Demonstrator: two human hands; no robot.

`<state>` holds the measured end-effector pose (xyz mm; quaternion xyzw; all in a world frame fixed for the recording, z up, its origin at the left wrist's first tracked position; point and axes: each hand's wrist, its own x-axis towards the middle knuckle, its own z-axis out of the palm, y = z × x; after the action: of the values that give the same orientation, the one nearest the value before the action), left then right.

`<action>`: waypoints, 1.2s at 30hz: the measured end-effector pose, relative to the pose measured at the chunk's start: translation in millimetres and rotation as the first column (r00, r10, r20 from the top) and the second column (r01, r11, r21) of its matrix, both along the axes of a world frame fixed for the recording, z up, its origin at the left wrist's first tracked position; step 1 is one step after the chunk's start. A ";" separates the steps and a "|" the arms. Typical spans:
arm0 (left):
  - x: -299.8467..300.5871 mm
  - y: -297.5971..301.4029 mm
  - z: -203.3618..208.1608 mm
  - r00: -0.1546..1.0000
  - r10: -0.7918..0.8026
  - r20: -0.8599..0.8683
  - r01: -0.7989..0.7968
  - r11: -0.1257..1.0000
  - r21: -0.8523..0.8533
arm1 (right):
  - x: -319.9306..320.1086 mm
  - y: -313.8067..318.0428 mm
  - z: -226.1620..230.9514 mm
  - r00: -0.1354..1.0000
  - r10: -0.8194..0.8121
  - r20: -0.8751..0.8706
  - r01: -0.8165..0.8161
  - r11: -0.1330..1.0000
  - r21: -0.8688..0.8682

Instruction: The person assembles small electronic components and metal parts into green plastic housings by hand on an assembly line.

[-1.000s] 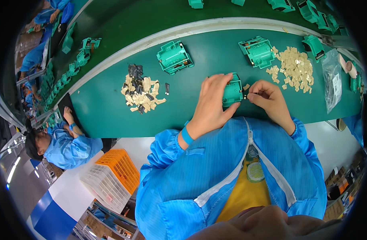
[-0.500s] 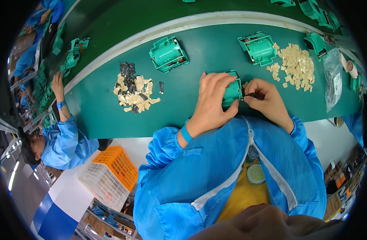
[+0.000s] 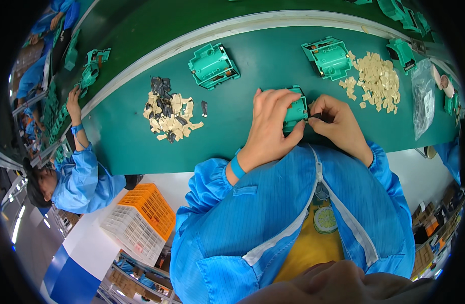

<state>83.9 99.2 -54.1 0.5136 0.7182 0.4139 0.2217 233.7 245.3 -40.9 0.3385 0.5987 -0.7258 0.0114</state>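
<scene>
My left hand (image 3: 271, 117) is wrapped over a green plastic housing (image 3: 297, 112) and holds it down at the table's near side; much of the housing is hidden under the fingers. At the housing's right edge, my right hand (image 3: 339, 120) pinches a small black piece (image 3: 315, 117) between thumb and fingers, pressed up against the housing. Two similar green housings lie beyond my hands: one to the left (image 3: 214, 66) and another to the right (image 3: 327, 59), both with dark strips along their edges.
A mixed pile of cream and black pieces (image 3: 172, 114) lies on the left, a cream pile (image 3: 377, 81) on the right. Beside it are another green part (image 3: 401, 54) and a clear plastic bag (image 3: 423, 99). A co-worker's hand (image 3: 74, 104) reaches green parts at left. Crates (image 3: 147, 210) stand below.
My hands stay at the green housing with nearly the same grip. My right fingers have shifted slightly at its right edge.
</scene>
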 end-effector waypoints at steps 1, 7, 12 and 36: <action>0.7 0.3 -0.8 1.000 0.005 -0.001 -0.005 1.000 0.004 | -0.4 0.0 1.0 1.000 -0.001 0.006 0.001 1.000 0.003; 2.0 1.0 -1.8 1.000 0.022 -0.013 -0.022 1.000 0.015 | -1.0 0.5 -0.4 1.000 -0.005 0.010 0.005 1.000 0.022; 1.4 1.0 -2.8 1.000 0.018 -0.003 -0.018 1.000 0.016 | -1.1 0.4 -0.9 1.000 -0.018 0.014 0.018 1.000 -0.006; 1.7 0.9 -3.4 1.000 0.025 0.001 -0.025 0.999 -0.022 | -1.7 3.5 2.3 1.000 -0.004 0.031 0.004 1.000 -0.025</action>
<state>85.6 100.1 -57.6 0.5016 0.7290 0.4090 0.2228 232.0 248.9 -38.5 0.3506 0.5887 -0.7280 0.0234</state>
